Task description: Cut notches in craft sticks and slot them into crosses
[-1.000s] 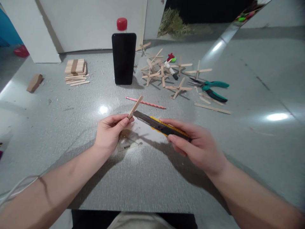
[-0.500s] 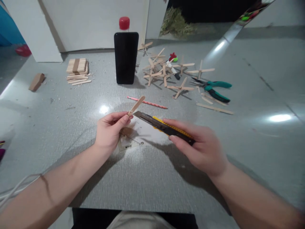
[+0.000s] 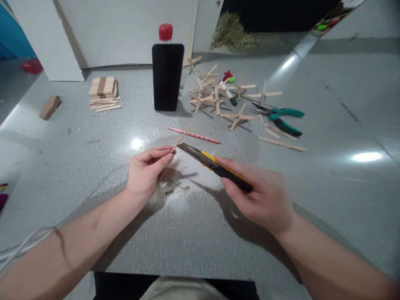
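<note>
Between thumb and fingers, my left hand (image 3: 149,168) pinches a wooden craft stick (image 3: 181,138), turned edge-on and pointing up and away. My right hand (image 3: 258,191) is wrapped round a black and yellow utility knife (image 3: 215,163). Its blade tip is beside the stick, close to my left fingertips; whether it touches I cannot tell. Below my hands lie a white sheet (image 3: 204,173) and a clear set square (image 3: 168,192), partly hidden by my left hand. A pink pencil (image 3: 196,135) rests just beyond the stick.
A black phone (image 3: 168,78) stands against a red-capped bottle (image 3: 165,32). Several crossed craft-stick pieces (image 3: 239,117) lie to its right, near green-handled pliers (image 3: 283,116) and a loose stick (image 3: 283,144). At left are a bundle of craft sticks (image 3: 103,87) and a brown block (image 3: 50,107).
The craft stick has turned in my left fingers from showing its flat face to showing its narrow edge. The knife has shifted only slightly and stays close to it.
</note>
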Available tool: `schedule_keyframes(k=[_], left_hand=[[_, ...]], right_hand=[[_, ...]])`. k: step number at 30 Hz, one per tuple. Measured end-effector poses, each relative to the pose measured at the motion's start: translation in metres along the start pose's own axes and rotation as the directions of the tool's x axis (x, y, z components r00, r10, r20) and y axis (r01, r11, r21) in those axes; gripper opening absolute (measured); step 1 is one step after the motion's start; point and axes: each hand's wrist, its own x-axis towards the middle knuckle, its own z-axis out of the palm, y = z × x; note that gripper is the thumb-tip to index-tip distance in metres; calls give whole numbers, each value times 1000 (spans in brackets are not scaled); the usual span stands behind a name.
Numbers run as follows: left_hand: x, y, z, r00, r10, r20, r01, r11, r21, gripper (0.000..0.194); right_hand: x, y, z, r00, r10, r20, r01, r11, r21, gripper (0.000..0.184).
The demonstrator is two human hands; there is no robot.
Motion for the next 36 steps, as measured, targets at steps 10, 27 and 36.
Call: schedule_keyframes(k=[10, 27, 36], left_hand=[[2, -2, 1, 999, 22, 24, -22, 1000, 16, 12], [5, 0, 2, 999, -42, 17, 42, 999, -5, 19], [6, 1, 0, 995, -89, 40, 90, 996, -13, 25]], right_hand=[[1, 0, 2, 1000, -7, 10, 7, 1000, 5, 49], [0, -4, 5, 997, 60, 40, -64, 992, 110, 42], [3, -9, 0, 966, 225, 123, -252, 925, 285, 42]])
